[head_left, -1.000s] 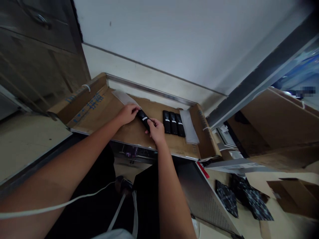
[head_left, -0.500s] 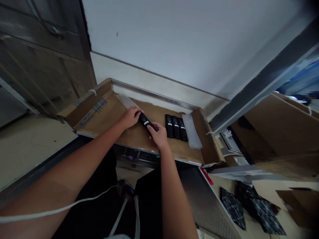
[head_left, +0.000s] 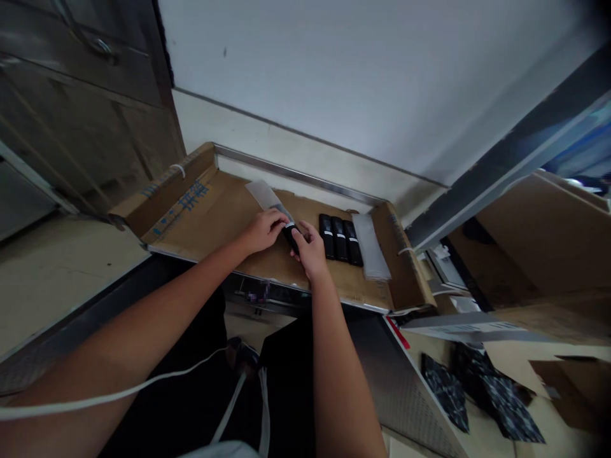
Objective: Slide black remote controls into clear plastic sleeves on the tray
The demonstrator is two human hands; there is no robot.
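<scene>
My left hand (head_left: 264,231) pinches the mouth of a clear plastic sleeve (head_left: 261,193) around a black remote control (head_left: 292,242) with a white label. The remote's upper part lies inside the sleeve. Its lower end is gripped by my right hand (head_left: 311,250), thumb on top. Just to the right, three similar black remotes (head_left: 340,239) lie side by side on the cardboard tray (head_left: 214,219). Beside them rests a flat stack of clear sleeves (head_left: 372,249).
Cardboard side walls (head_left: 405,254) bound the tray, and a white wall (head_left: 305,83) rises behind it. A white cable (head_left: 157,383) crosses over my left forearm. Right of the tray stands a large cardboard box (head_left: 548,248); dark patterned bags (head_left: 506,401) lie on the floor.
The remote has gone deeper into the sleeve, with its label now near my left fingers. The sleeve and my left hand have shifted right, closer to my right hand.
</scene>
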